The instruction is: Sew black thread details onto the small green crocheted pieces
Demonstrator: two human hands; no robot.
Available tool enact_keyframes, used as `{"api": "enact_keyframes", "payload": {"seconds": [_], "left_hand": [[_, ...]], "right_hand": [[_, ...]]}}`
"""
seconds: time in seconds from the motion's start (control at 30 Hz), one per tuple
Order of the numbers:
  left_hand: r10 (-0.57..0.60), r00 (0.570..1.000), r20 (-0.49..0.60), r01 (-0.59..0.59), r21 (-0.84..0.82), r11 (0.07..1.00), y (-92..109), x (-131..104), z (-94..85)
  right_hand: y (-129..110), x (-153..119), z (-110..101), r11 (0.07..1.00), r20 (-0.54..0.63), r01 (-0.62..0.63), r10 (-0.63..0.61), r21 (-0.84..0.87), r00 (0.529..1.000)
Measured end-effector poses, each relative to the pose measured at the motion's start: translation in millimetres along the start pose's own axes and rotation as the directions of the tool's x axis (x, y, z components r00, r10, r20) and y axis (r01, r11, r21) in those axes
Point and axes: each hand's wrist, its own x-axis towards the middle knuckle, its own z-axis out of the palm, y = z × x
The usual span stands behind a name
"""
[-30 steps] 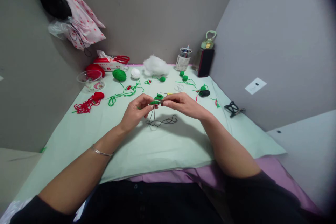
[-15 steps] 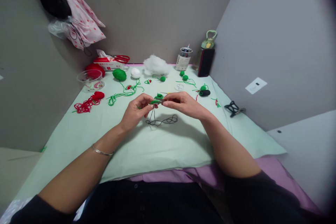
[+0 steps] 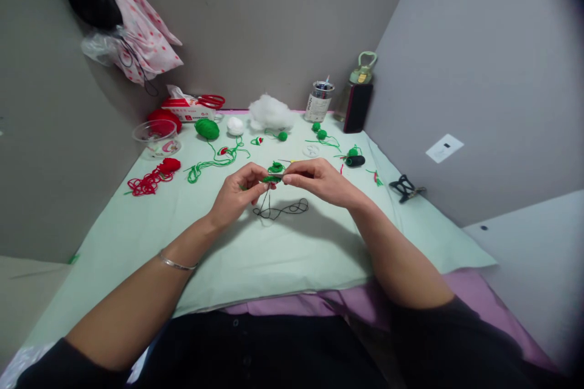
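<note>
Both forearms angle inward, left hand [image 3: 237, 193] and right hand [image 3: 319, 181] pinching green crochet piece [image 3: 271, 179].

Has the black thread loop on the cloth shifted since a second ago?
No. The black thread loop lies in the same spot on the green cloth, just below both hands, the same way off the black spool.

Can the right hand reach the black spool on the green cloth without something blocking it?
Probably yes. The black spool lies just beyond the right hand, with only thin green yarn beside it. But that hand is pinching the small green piece together with the left hand.
</note>
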Motion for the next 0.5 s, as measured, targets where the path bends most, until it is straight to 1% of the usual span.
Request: {"api": "enact_keyframes", "payload": {"seconds": [0.13, 0.2, 0.27, 0.33, 0.37, 0.4, 0.43, 0.47, 0.5], "left_hand": [[0.000, 1.000, -0.017, -0.001, -0.005, 1.000, 0, 1, -0.3], [-0.008, 1.000, -0.029, 0.008, 0.003, 1.000, -1, 1, -1.0], [-0.019, 0.999, -0.043, 0.019, 0.005, 1.000, -2, 1, -1.8], [-0.026, 0.998, -0.058, 0.026, 0.002, 1.000, -4, 2, -2.5], [-0.028, 0.998, -0.062, 0.028, 0.002, 1.000, -4, 2, -2.7], [-0.026, 0.998, -0.065, 0.026, 0.003, 1.000, -4, 2, -2.9], [-0.023, 0.998, -0.067, 0.023, 0.007, 1.000, -5, 2, -3.1], [-0.021, 0.997, -0.069, 0.021, 0.013, 1.000, -5, 2, -3.1], [-0.018, 0.997, -0.071, 0.019, 0.021, 1.000, -5, 2, -2.9]], "right_hand": [[0, 2, -5, 1.000, -0.081, 0.002, -0.003, -0.014, 0.997], [2, 2, -10, 0.998, -0.079, -0.020, 0.015, -0.058, 0.997], [7, 1, -15, 0.979, -0.013, -0.085, 0.084, -0.185, 0.996], [15, 1, -17, 0.905, 0.043, -0.169, 0.202, -0.391, 0.979], [19, 2, -17, 0.853, 0.040, -0.198, 0.247, -0.484, 0.968], [22, 2, -16, 0.813, 0.019, -0.211, 0.264, -0.542, 0.964], [25, 3, -14, 0.805, -0.006, -0.210, 0.249, -0.555, 0.969], [26, 4, -11, 0.836, -0.022, -0.192, 0.211, -0.515, 0.977], [26, 5, -8, 0.893, -0.027, -0.159, 0.163, -0.421, 0.986]]}}
